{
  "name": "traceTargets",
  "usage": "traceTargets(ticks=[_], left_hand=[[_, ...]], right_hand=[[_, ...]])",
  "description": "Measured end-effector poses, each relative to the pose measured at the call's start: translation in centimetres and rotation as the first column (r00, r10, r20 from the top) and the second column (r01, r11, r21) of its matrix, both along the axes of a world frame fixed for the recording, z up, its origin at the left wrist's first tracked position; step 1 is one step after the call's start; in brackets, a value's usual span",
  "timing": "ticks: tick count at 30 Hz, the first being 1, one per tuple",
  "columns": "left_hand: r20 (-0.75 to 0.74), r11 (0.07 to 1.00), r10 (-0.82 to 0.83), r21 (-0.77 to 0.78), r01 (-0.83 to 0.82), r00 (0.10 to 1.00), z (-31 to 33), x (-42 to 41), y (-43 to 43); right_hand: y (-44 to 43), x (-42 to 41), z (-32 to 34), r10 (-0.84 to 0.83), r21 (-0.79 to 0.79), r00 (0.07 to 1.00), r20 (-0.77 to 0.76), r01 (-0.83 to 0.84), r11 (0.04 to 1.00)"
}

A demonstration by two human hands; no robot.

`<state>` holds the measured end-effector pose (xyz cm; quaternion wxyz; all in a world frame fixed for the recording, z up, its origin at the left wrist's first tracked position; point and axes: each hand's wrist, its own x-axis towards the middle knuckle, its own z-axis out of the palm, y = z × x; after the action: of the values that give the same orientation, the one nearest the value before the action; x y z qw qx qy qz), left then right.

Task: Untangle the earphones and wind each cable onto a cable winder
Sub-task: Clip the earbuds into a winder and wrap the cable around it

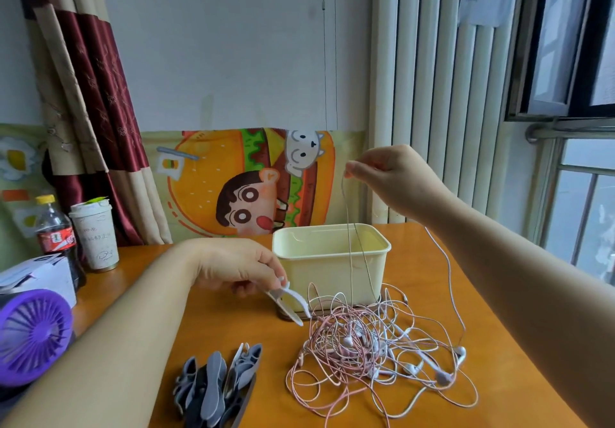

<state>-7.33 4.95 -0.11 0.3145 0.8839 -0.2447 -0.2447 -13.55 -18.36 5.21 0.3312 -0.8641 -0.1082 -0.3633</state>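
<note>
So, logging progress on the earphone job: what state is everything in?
Earphones: tangled heap on the table.
Raised cable: pinched by right hand, hanging into the heap.
White winder: held by left hand, nothing wound.
Spare winders: piled, unused.
Yellow box: open-topped.
Cola bottle: capped.

On your counter (233, 328) you have one cream tub (331, 271), one cola bottle (55, 231), one paper cup (96, 234) and one purple fan (33, 334). Your left hand (239, 268) holds one white cable winder (289, 301). The piled grey cable winders (216, 384) and the tangled earphones (376, 351) overlap too much to count.
</note>
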Motion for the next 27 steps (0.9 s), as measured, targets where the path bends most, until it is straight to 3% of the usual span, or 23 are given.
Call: traceTargets(ticks=[3,6,8,13,19,27], left_hand=[[0.015,0.973,0.078,-0.217,-0.072,0.997,0.1,0.2,0.1],[0.121,0.831,0.241,-0.538,-0.14,0.963,0.5,0.1,-1.0],[0.168,0.743,0.284,-0.661,-0.106,0.944,1.0,-0.4,-2.1],[0.184,0.729,0.144,-0.685,0.022,0.972,1.4,-1.9,-4.0],[0.083,0.681,0.108,-0.732,-0.013,0.991,0.6,-2.3,-4.7],[0.212,0.756,0.13,-0.654,0.041,0.969,-0.5,-2.3,-5.8]], right_hand=[[0.0,-0.5,-0.1,0.016,-0.022,0.999,-0.043,-0.017,1.0],[0.2,-1.0,0.1,0.081,-0.142,0.983,-0.167,-0.105,0.984],[0.7,-1.3,0.1,0.095,-0.243,0.961,-0.259,-0.161,0.957],[1.5,-1.3,0.0,0.093,-0.359,0.967,-0.238,-0.176,0.917],[1.2,-1.1,-0.1,0.121,-0.233,0.985,-0.126,-0.148,0.961],[1.1,-0.4,0.9,0.098,-0.144,0.995,0.007,-0.096,0.985]])
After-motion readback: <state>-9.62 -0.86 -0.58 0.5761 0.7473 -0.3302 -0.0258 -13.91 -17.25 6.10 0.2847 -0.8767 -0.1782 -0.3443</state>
